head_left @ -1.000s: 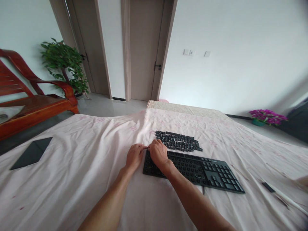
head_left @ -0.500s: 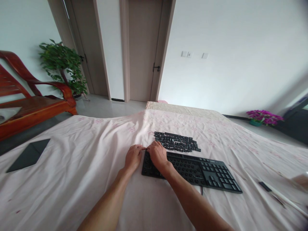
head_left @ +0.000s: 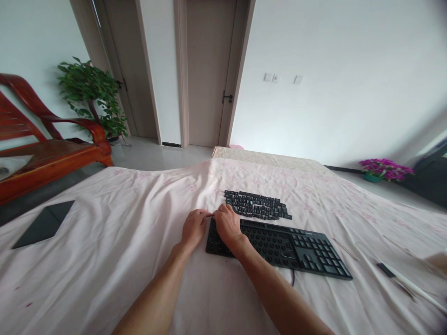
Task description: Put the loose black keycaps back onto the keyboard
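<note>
A flat black plastic keyboard [head_left: 279,243] with most of its keycaps removed is seen lying on a pale pink floral bedsheet [head_left: 104,260] spread over the bed, toward the middle and somewhat nearer the right edge. The left hand [head_left: 193,228] is rested on the sheet just beside the keyboard's left end, its fingers curled and pressed together toward the right hand; whether anything is pinched between them cannot be told. The right hand [head_left: 227,223] is laid over the keyboard's upper left corner, fingers bent down onto it, and its grip is hidden from view as well.

A neat block of loose black keycaps [head_left: 256,205] is set out just beyond the keyboard, toward the far edge of the bed. The keyboard is judged light and stiff, best steadied at its ends; the keycaps are judged small, smooth and easily scattered, best pinched by 2 opposite sides.

A dark flat rectangular pad [head_left: 44,223] is seen near the left edge, and a thin white stick with a black tip [head_left: 405,280] near the right edge.
</note>
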